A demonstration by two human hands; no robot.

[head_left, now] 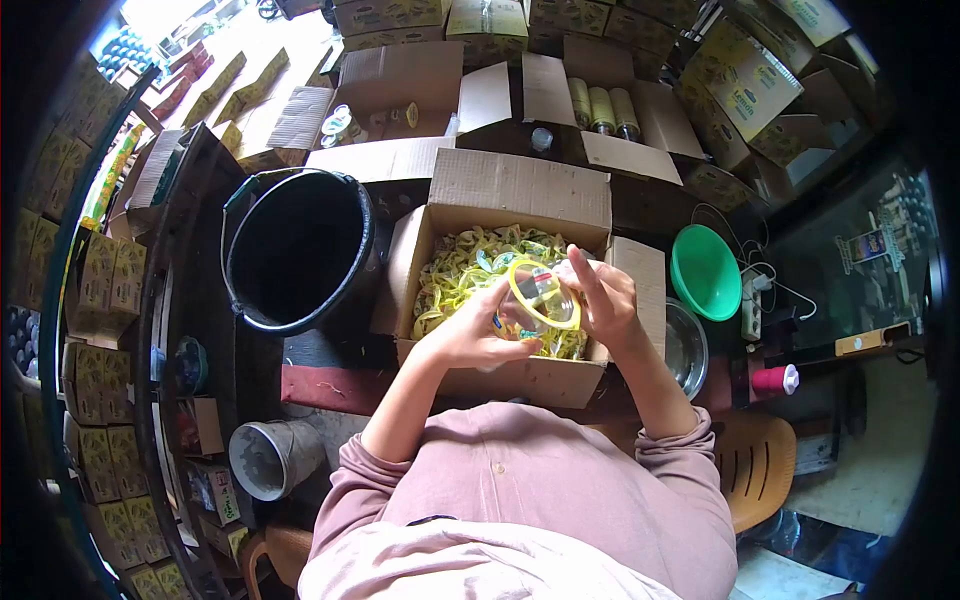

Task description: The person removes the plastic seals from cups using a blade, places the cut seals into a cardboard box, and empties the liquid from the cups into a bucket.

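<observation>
A crowded workroom, brightest at the far left.
White light (290, 55) washes out that corner. Stacked cartons (488, 20) line the back, with more boxes (100, 380) piled along the left side. A dark table (645, 205) fills the middle, an orange-brown slatted chair (775, 450) near it; a dark, shiny panel (840, 300) stands at right.

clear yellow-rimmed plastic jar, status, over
Left hand gripping jar; right hand at its rim. Jar tilted above open brown cardboard box of yellow-green packets. No obstruction visible.
</observation>
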